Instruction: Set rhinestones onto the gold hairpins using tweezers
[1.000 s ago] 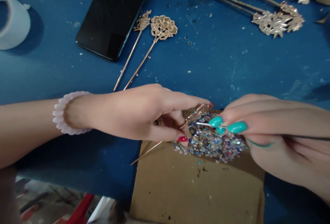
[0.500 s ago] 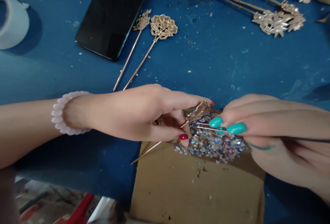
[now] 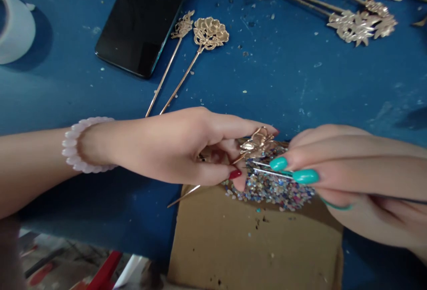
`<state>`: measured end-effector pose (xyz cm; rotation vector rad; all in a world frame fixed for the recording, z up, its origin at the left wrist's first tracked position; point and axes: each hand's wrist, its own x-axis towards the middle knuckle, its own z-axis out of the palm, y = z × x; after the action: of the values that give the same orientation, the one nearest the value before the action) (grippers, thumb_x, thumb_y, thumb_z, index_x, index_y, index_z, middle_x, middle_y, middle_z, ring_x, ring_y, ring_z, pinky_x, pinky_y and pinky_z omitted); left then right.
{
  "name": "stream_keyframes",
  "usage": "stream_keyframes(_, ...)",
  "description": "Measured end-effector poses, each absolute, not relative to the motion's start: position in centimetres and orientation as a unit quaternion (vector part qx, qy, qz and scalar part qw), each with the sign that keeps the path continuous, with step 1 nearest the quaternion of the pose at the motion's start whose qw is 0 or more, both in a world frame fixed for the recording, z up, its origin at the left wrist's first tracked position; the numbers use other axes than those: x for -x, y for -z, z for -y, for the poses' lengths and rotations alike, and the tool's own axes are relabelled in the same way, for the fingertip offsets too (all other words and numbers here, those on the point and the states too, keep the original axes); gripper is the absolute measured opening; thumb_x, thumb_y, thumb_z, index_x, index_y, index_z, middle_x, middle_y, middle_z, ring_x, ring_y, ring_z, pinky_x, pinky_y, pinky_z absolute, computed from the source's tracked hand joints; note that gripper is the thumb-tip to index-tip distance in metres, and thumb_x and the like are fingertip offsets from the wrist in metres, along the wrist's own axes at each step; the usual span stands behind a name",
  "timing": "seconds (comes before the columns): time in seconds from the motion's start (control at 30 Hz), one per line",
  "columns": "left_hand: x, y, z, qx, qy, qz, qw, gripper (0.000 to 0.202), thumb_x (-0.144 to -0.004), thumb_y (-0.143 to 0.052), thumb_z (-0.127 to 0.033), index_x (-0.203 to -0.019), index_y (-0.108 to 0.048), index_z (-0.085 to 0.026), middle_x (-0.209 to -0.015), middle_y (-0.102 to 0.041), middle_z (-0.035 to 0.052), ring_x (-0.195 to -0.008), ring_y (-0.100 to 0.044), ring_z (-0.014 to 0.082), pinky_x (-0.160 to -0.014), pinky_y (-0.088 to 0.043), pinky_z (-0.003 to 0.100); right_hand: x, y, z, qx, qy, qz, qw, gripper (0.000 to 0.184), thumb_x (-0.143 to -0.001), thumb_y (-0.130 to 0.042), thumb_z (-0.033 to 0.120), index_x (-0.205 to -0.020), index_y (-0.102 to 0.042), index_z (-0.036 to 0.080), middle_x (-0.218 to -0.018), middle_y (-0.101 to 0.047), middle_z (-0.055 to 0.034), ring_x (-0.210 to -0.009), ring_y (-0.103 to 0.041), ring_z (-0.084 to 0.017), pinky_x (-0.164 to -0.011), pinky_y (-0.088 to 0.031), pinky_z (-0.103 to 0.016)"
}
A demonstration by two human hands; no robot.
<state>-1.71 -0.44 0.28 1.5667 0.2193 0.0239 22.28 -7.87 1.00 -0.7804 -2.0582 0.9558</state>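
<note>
A: Item one, and its whereabouts?
B: Gold hairpin (image 3: 256,143), flower-headed. Pinched between the fingers of the left hand (image 3: 176,147); head beside the index fingertip, above the edge of the chip heap; thin shaft slanting below the thumb, its end projecting past the cardboard.
A: Hazard?
B: Rotation. A slim round shaft could roll under fingertips if the head is pushed sideways. A knock to the projecting end would tilt the head.
A: Item two?
B: Metal tweezers (image 3: 271,173), grasped by the right hand (image 3: 353,165) close to the prongs. Prongs parted, near the flower head; whether they carry a chip, cannot tell.
A: Hazard?
B: Too hard a squeeze could flick a chip away; too light, drop it. A slip might scratch the metal petals or jab the left fingers.
A: Item three?
B: Small glittering chips (image 3: 283,194), mixed colours, loosely heaped on brown cardboard (image 3: 256,245). Hazard: a lowered right hand could drag and scatter them, or lift some off on skin.
A: Surroundings?
B: Two spare hairpins (image 3: 211,34) on the blue worktop (image 3: 283,85), next to a black phone (image 3: 140,23). Shaft ends lie by the left hand; a forward shift could shove them. Beaded bracelet (image 3: 82,145) on that wrist: possible snag.
</note>
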Motion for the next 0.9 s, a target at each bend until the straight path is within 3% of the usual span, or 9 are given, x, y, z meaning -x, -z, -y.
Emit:
stream_keyframes(0.2, 1.73, -0.16, 0.37, -0.701, -0.010, -0.111, 0.704, 0.044, -0.089, -0.048, -0.006, -0.131, -0.047, -0.017, -0.110, -0.070, 0.0076, -0.092, -0.070, 0.0137, -0.069, -0.056, 0.017, -22.02, -1.72, 7.61, 0.312, -0.348, 0.811, 0.351, 0.025, -0.091, -0.053, 0.012, -0.100, -0.063, 0.033, -0.089, -0.067, 0.0046, -0.099, -0.063, -0.009, -0.098, -0.051, -0.023)
stream_keyframes(0.6, 1.55, -0.19, 0.34, -0.723, -0.014, -0.116, 0.681, 0.039, -0.090, -0.052, -0.012, -0.129, -0.049, -0.014, -0.109, -0.071, 0.0090, -0.091, -0.070, 0.0158, -0.068, -0.056, 0.018, -21.85, -1.59, 7.67, 0.319, -0.347, 0.805, 0.361, 0.024, -0.089, -0.056, 0.012, -0.097, -0.064, 0.033, -0.087, -0.068, 0.0043, -0.097, -0.065, -0.013, -0.091, -0.055, -0.028)
stream_keyframes(0.8, 1.61, -0.13, 0.31, -0.713, -0.026, -0.093, 0.694, 0.060, -0.088, -0.051, -0.004, -0.145, -0.034, -0.016, -0.104, -0.072, 0.0057, -0.092, -0.069, 0.0114, -0.077, -0.056, 0.016, -21.97, -1.77, 7.83, 0.321, -0.338, 0.812, 0.351, 0.021, -0.090, -0.055, 0.014, -0.092, -0.064, 0.032, -0.090, -0.068, 0.0046, -0.098, -0.065, -0.012, -0.095, -0.053, -0.026)
stream_keyframes(0.9, 1.62, -0.20, 0.27, -0.712, -0.022, -0.100, 0.695, 0.061, -0.087, -0.051, -0.002, -0.145, -0.034, -0.011, -0.104, -0.072, 0.0072, -0.092, -0.069, 0.0103, -0.074, -0.055, 0.013, -21.76, -2.01, 7.69, 0.309, -0.348, 0.808, 0.361, 0.024, -0.090, -0.053, 0.011, -0.096, -0.065, 0.032, -0.088, -0.067, 0.0031, -0.099, -0.065, -0.012, -0.095, -0.053, -0.025)
